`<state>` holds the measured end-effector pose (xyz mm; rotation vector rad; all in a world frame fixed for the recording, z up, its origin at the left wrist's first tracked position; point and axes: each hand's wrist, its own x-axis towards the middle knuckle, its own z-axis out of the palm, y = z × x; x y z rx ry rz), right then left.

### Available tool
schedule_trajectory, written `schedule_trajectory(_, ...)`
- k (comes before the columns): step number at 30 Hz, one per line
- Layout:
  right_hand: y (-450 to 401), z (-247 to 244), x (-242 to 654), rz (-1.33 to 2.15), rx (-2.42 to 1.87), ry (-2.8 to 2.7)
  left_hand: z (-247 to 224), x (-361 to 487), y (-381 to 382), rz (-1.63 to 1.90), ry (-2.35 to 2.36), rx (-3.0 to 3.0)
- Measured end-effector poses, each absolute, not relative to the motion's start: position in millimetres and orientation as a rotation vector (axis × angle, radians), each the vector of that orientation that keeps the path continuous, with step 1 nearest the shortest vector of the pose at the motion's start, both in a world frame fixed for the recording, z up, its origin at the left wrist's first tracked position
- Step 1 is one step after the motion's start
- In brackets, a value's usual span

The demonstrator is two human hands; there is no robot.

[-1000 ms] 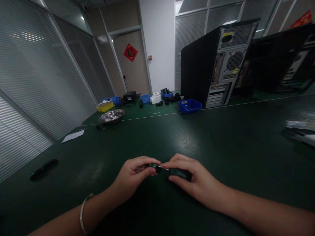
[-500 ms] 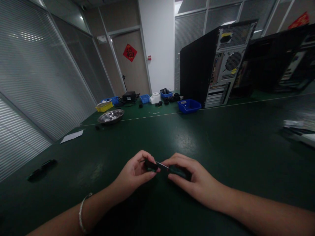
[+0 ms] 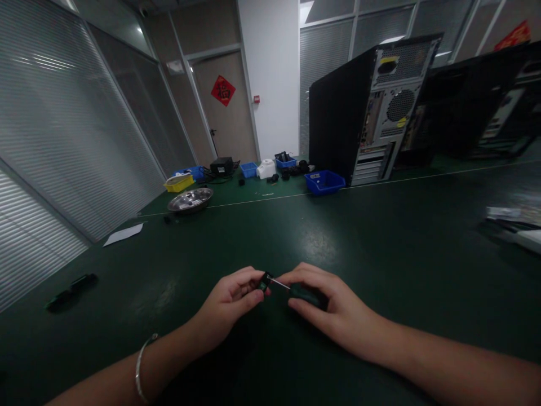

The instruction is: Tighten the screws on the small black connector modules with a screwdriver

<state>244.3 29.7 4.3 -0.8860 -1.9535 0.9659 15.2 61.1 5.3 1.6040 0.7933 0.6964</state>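
Note:
My left hand (image 3: pixel 236 299) pinches a small black part (image 3: pixel 265 281) with a green patch on its face; its exact kind is too small to make out. Closed around the dark green handle of a screwdriver (image 3: pixel 305 294) is my right hand (image 3: pixel 333 301). The thin metal shaft points left, and its tip meets the upper edge of the black part, though I cannot tell whether it sits in a screw. Both hands are low over the dark green table (image 3: pixel 270 242).
Dark green-and-black pieces (image 3: pixel 71 293) lie at the left beside a white paper (image 3: pixel 123 234). Farther back stand a metal dish (image 3: pixel 190 201), a yellow tray (image 3: pixel 179 183), a blue bin (image 3: pixel 324 183), a white plastic housing (image 3: pixel 266 169) and a black computer case (image 3: pixel 338 118).
My left hand has turned the small black part, so its green face now shows more upright at the fingertips. My right hand and the screwdriver have hardly moved.

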Motion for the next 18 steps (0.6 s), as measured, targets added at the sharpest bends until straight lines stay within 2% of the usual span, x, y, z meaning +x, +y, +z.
schedule_trajectory(11,30.0,2.6,244.6,0.907,-0.869,-1.993,6.0,15.3,60.7,0.660,0.885,1.672)
schedule_trajectory(18,30.5,2.0,243.6,0.885,-0.888,-1.991,5.2,19.1,55.5,0.785,0.868,1.609)
